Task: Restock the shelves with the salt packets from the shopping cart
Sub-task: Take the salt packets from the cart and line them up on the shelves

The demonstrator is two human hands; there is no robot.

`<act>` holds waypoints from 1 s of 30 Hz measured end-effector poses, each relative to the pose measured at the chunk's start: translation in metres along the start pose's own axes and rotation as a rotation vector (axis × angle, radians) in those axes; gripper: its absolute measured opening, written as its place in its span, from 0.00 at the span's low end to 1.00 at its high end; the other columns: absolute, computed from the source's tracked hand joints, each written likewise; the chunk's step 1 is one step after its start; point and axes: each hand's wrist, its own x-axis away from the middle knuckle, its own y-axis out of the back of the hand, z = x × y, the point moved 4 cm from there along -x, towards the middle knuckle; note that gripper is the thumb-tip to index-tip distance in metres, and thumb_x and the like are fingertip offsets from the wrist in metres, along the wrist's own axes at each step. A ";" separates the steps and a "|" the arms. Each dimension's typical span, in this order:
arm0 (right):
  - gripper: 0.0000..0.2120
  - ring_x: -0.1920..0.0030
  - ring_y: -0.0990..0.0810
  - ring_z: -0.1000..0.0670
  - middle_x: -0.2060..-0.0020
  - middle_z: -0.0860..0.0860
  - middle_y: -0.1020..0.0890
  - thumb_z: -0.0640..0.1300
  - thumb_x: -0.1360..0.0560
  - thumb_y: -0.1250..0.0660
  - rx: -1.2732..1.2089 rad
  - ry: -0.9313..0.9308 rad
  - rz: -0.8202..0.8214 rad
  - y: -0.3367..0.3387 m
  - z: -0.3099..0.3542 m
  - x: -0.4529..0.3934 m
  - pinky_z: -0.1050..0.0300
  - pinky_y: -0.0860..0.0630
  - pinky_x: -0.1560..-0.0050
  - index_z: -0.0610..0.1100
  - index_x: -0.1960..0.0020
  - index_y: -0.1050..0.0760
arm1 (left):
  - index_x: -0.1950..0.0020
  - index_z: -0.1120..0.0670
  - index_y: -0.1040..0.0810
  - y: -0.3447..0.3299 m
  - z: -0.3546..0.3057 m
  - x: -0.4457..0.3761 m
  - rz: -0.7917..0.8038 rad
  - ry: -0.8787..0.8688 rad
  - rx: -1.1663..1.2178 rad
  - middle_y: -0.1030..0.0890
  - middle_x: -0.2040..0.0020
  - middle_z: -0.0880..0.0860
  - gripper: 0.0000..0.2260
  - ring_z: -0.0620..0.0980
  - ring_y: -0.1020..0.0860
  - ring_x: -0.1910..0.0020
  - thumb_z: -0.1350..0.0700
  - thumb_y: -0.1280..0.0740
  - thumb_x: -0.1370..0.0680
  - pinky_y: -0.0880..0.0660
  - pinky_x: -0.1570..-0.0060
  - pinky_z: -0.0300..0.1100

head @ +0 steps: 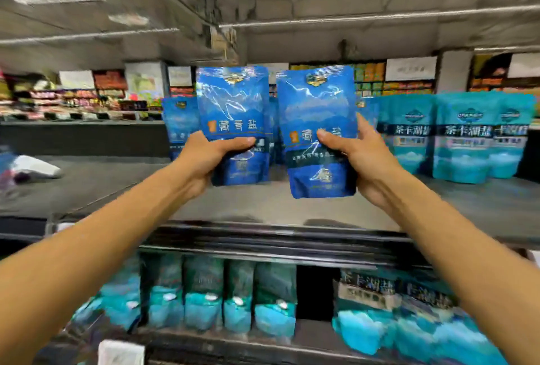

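Note:
I hold two dark blue salt packets upright above the top shelf (263,206). My left hand (210,157) grips the lower part of the left packet (233,107), whose bottom is at the shelf surface. The right packet (317,119) hangs slightly above the shelf, its lower half gripped by my right hand (362,157). Behind them stand more dark blue packets (179,122) of the same kind. The shopping cart is out of view.
Turquoise salt packets (461,136) stand in a row on the right of the top shelf. The shelf below (263,335) holds several teal packets (204,297). A white bag (35,167) lies far left. Other store aisles show in the background.

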 end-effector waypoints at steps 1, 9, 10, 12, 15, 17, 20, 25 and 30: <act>0.17 0.51 0.15 0.44 0.48 0.45 0.14 0.33 0.27 0.28 0.014 -0.028 -0.030 -0.004 -0.009 -0.023 0.45 0.17 0.50 0.46 0.41 0.23 | 0.47 0.57 0.17 0.007 0.006 -0.020 -0.007 0.044 0.009 0.13 0.56 0.49 0.14 0.44 0.15 0.61 0.63 0.23 0.31 0.20 0.64 0.36; 0.18 0.59 0.19 0.45 0.62 0.46 0.20 0.37 0.28 0.24 0.204 -0.298 -0.281 0.000 -0.082 -0.143 0.43 0.20 0.49 0.44 0.59 0.36 | 0.36 0.63 0.24 0.010 0.077 -0.137 0.011 0.306 -0.084 0.16 0.45 0.61 0.31 0.57 0.17 0.52 0.57 0.19 0.36 0.21 0.47 0.60; 0.19 0.61 0.19 0.47 0.62 0.46 0.20 0.37 0.28 0.25 0.204 -0.301 -0.292 0.001 -0.088 -0.151 0.46 0.21 0.50 0.45 0.60 0.37 | 0.35 0.63 0.26 0.005 0.084 -0.147 0.026 0.304 -0.090 0.16 0.45 0.61 0.33 0.58 0.16 0.50 0.57 0.18 0.36 0.21 0.46 0.60; 0.17 0.63 0.19 0.49 0.62 0.47 0.19 0.35 0.27 0.25 0.208 -0.301 -0.280 0.002 -0.100 -0.164 0.49 0.21 0.52 0.45 0.59 0.34 | 0.35 0.63 0.27 -0.007 0.096 -0.162 0.064 0.290 -0.101 0.17 0.45 0.60 0.33 0.58 0.17 0.48 0.58 0.18 0.36 0.21 0.46 0.59; 0.13 0.54 0.16 0.44 0.57 0.45 0.17 0.36 0.29 0.23 0.356 -0.316 -0.200 0.008 -0.111 -0.172 0.46 0.19 0.51 0.39 0.53 0.27 | 0.40 0.64 0.21 -0.018 0.113 -0.176 0.142 0.210 -0.120 0.16 0.45 0.58 0.23 0.52 0.16 0.50 0.62 0.21 0.33 0.21 0.42 0.52; 0.25 0.52 0.20 0.42 0.54 0.45 0.21 0.42 0.33 0.19 0.600 -0.369 -0.128 0.013 -0.112 -0.172 0.47 0.23 0.59 0.38 0.47 0.32 | 0.44 0.62 0.18 -0.014 0.121 -0.181 0.168 0.170 -0.155 0.14 0.48 0.56 0.17 0.51 0.16 0.51 0.62 0.22 0.32 0.21 0.41 0.51; 0.35 0.66 0.30 0.49 0.64 0.49 0.30 0.49 0.39 0.16 0.804 -0.424 -0.058 0.019 -0.110 -0.167 0.55 0.32 0.70 0.41 0.47 0.36 | 0.50 0.57 0.16 0.001 0.126 -0.186 0.187 0.167 -0.427 0.13 0.54 0.51 0.20 0.51 0.16 0.52 0.52 0.17 0.37 0.20 0.45 0.49; 0.31 0.71 0.28 0.49 0.69 0.46 0.25 0.50 0.41 0.15 0.948 -0.438 -0.069 0.021 -0.111 -0.171 0.55 0.31 0.71 0.39 0.52 0.32 | 0.57 0.58 0.24 0.011 0.129 -0.184 0.075 0.200 -0.817 0.21 0.64 0.52 0.27 0.50 0.24 0.63 0.41 0.18 0.42 0.29 0.67 0.43; 0.26 0.66 0.15 0.47 0.64 0.44 0.15 0.44 0.37 0.17 0.893 -0.448 -0.136 0.022 -0.122 -0.183 0.49 0.18 0.63 0.43 0.59 0.36 | 0.62 0.60 0.27 0.002 0.123 -0.194 0.059 0.176 -0.920 0.21 0.64 0.56 0.25 0.51 0.24 0.65 0.43 0.19 0.40 0.30 0.74 0.42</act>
